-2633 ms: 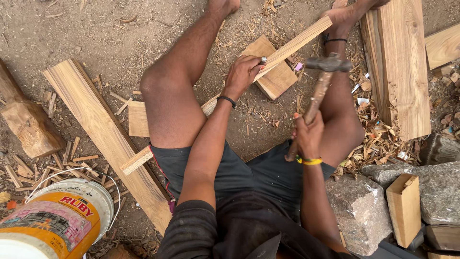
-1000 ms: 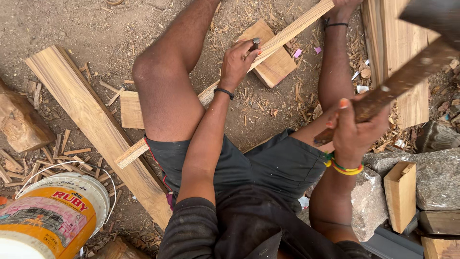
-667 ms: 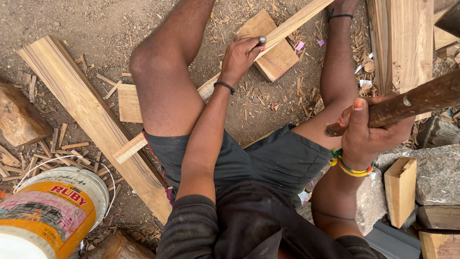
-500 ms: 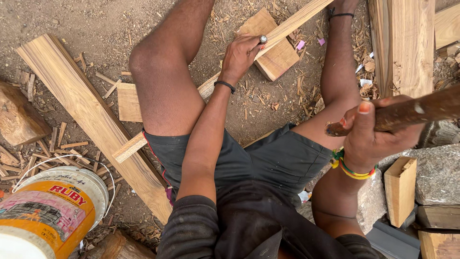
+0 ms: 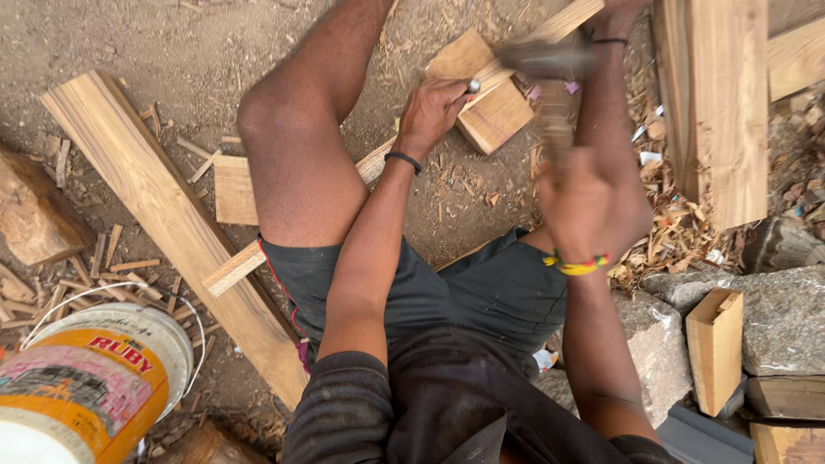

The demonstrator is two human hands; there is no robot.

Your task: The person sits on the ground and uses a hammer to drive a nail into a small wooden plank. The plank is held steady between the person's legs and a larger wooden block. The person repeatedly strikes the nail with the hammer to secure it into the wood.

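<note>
Over the wooden strip (image 5: 516, 51), left hand (image 5: 438, 107) pinches a nail (image 5: 473, 85); right hand (image 5: 593, 202) grips the hammer (image 5: 550, 64).

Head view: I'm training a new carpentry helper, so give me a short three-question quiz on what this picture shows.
1. True or false: the right hand grips a hammer.
2. What lies under the wooden strip that the left hand steadies? A) square wood block B) bucket C) stone
3. Fill in: beside the long plank, at the lower left, stands a plastic ____.

Key: 1 true; 2 A, the square wood block; 3 bucket.
</note>
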